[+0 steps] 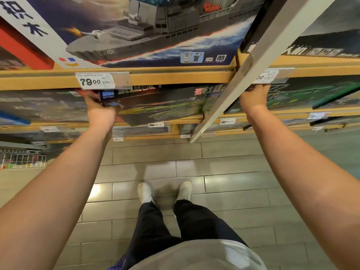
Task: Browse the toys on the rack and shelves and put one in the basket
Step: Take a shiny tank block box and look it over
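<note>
A shop's toy aisle; wooden shelves [155, 77] stacked with boxed building-block sets, one picturing a grey warship [136, 32]; printed price tags [94, 80] clipped along the shelf edges read 79.00, 59.00 and 69.00; grey tiled floor [233, 188] underfoot.

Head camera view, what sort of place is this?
Most likely a shop's toy aisle: tan wooden shelves carry white price tags, and big printed boxes such as the grey warship building-block box fill them.
</note>
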